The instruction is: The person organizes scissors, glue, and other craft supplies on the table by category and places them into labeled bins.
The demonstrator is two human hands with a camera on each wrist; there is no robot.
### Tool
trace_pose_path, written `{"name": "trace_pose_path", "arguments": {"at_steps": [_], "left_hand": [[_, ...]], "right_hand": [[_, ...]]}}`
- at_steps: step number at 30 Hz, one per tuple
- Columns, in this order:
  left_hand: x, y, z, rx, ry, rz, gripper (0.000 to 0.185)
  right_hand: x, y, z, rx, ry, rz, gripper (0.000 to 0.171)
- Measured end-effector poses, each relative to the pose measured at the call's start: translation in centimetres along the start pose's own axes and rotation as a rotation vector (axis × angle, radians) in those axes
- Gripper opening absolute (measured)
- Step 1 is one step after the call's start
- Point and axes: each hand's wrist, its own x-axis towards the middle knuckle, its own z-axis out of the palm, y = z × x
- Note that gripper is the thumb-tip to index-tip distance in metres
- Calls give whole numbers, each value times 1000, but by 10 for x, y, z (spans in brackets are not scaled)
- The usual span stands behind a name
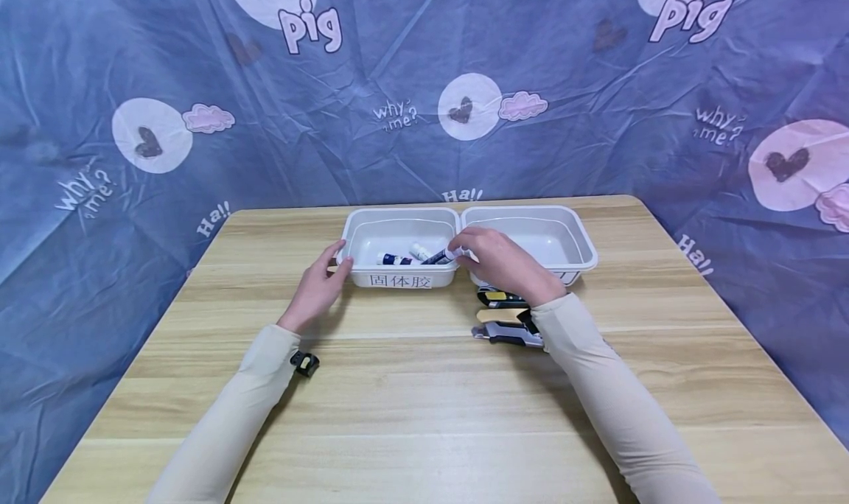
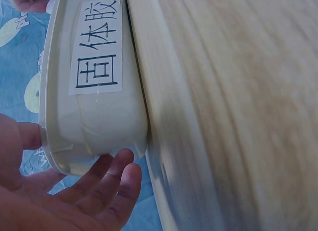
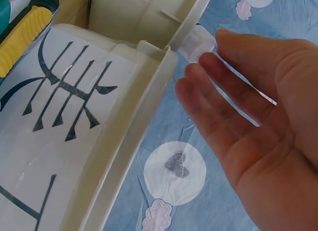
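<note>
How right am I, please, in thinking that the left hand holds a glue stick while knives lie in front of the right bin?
Not quite: the head view shows the right hand holding a glue stick; knives do lie in front of the right bin.

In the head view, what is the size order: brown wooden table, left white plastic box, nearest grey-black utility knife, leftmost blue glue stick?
Brown wooden table
Left white plastic box
Nearest grey-black utility knife, partly hidden
Leftmost blue glue stick
</note>
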Motion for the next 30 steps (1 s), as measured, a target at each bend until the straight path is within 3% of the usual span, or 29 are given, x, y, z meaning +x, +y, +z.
{"name": "trace_pose_path", "arguments": {"at_steps": [7,16,23,30], "left_hand": [[0,0,0,2,3,-4,64],[0,0,0,5,5,-4,64],[0,0,1,7,11,-7,62],[1,-1,1,16,18,-8,63]], "right_hand": [[0,-3,5,-21,-89,23,22],[0,-5,10,-56,-99,11,19],[0,-11,16,-129,-139,14,35],[-1,-13,16,-136,-144,79,40]]}}
